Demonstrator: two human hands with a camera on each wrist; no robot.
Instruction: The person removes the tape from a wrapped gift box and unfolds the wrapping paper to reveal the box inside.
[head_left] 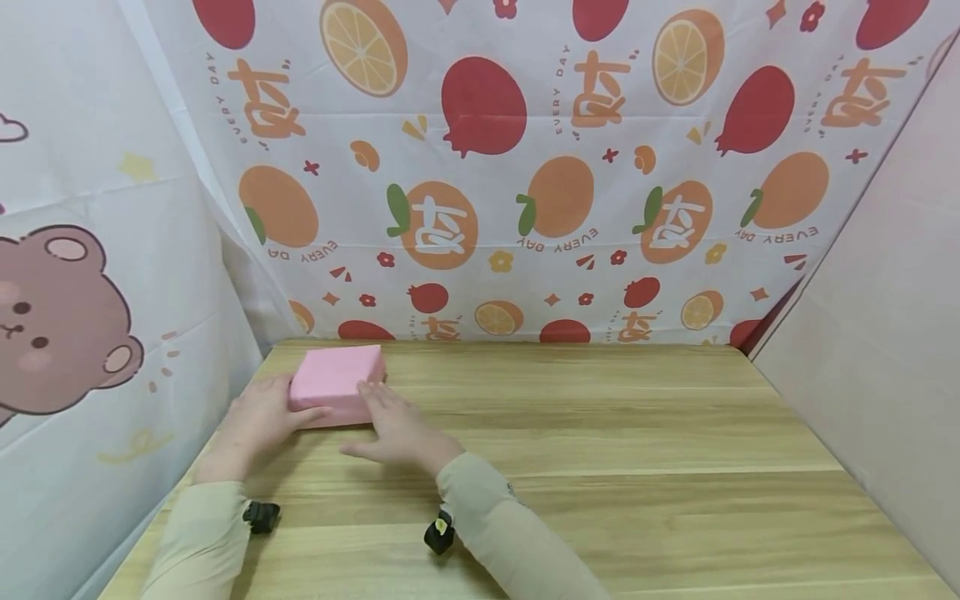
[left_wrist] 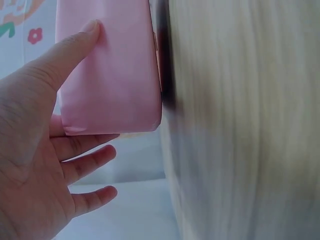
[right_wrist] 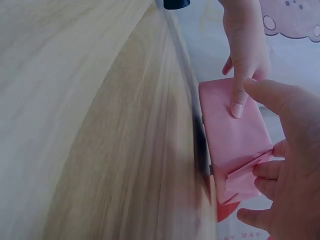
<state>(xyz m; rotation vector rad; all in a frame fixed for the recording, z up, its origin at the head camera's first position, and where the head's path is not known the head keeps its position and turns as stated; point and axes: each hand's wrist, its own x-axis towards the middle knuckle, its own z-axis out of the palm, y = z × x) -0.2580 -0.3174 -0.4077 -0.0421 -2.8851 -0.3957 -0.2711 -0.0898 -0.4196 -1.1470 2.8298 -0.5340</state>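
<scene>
A box wrapped in pink paper [head_left: 336,371] is at the far left of the wooden table, close over its surface. My left hand [head_left: 262,412] holds its left end. In the left wrist view the thumb [left_wrist: 75,47] presses on the front face, with the index finger round the end and the other fingers spread loosely. My right hand [head_left: 405,429] is at the other end, fingertips touching near the folded paper flap [right_wrist: 245,177], its thumb extended and off the box. Shadow darkens the gap under the box in both wrist views.
The wooden table [head_left: 600,450] stretches away to the right. Behind it hangs a fruit-print curtain [head_left: 495,200]. A white cloth with a bear [head_left: 67,325] borders the left side, and a plain pale panel [head_left: 877,292] the right. Each wrist carries a small black device [head_left: 261,517].
</scene>
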